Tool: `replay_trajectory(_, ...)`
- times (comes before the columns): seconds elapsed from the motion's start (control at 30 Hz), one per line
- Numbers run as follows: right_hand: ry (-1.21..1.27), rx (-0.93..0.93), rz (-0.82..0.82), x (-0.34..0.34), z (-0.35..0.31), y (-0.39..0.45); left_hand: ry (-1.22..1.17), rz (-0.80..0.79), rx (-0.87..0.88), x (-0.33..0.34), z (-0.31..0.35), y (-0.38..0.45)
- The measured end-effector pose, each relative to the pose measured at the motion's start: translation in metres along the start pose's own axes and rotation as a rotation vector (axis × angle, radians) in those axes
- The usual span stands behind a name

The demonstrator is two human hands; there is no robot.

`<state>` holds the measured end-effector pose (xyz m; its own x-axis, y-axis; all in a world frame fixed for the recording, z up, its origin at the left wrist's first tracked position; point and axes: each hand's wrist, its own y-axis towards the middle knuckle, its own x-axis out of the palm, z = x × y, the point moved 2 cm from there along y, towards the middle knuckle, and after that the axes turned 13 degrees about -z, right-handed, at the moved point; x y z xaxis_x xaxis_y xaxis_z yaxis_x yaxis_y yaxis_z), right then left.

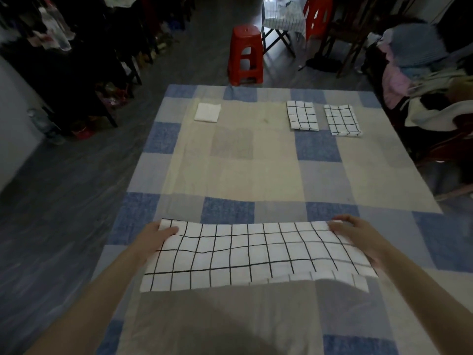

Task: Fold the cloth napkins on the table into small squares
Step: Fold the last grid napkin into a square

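**Grid napkin pinched at both far corners**

The grid napkin (256, 254) lies doubled over near the table's (256, 170) near edge. The left hand (156, 235) and right hand (358, 233) each pinch a far corner, thumbs on top. Three folded napkins sit along the far edge: white (207, 112), grid (302, 115), grid (343, 120).

A lived-in home, dim and cluttered: clothes hang on a dark rack (56, 29) at left, laundry is heaped on a chair (422, 80) at right, and red plastic stools (246, 53) stand beyond a tabletop (268, 170) under patchwork cloth.
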<state>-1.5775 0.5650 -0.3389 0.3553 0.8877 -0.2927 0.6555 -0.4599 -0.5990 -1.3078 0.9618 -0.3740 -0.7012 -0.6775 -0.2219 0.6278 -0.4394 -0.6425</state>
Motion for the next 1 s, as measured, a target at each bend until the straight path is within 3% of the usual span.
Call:
replay_trajectory(0.13,-0.035,0.220,-0.144,0.016,0.021,0.013,-0.030,0.180,0.041,0.014,0.008,0.012)
replay_trajectory(0.2,-0.233,0.155,-0.061,0.022,0.020,0.017,-0.044,0.199,0.078,0.017,0.012,0.022)
replay_trajectory(0.37,-0.194,0.074,0.088,0.033,0.030,0.024,0.029,0.107,0.133,0.009,0.002,0.048)
replay_trajectory(0.5,-0.298,0.136,0.077,0.043,0.042,0.022,0.009,0.251,0.162,0.013,-0.010,0.057)
replay_trajectory(0.57,-0.333,0.107,0.098,0.049,0.043,0.021,0.143,0.370,0.207,0.018,-0.014,0.056)
replay_trajectory(0.67,-0.714,-0.003,0.212,0.061,0.040,0.023,0.497,0.454,0.326,0.040,-0.012,0.044)
replay_trajectory(0.73,-0.883,-0.116,0.238,0.071,0.038,0.028,0.725,0.359,0.480,0.065,-0.007,0.032)
replay_trajectory(0.83,-0.969,-0.184,0.103,0.092,0.038,0.036,1.068,0.102,0.666,0.101,-0.022,0.026)
replay_trajectory(1.0,-1.018,-0.105,0.029,0.107,0.061,0.035,1.218,-0.024,0.524,0.110,-0.052,0.035)
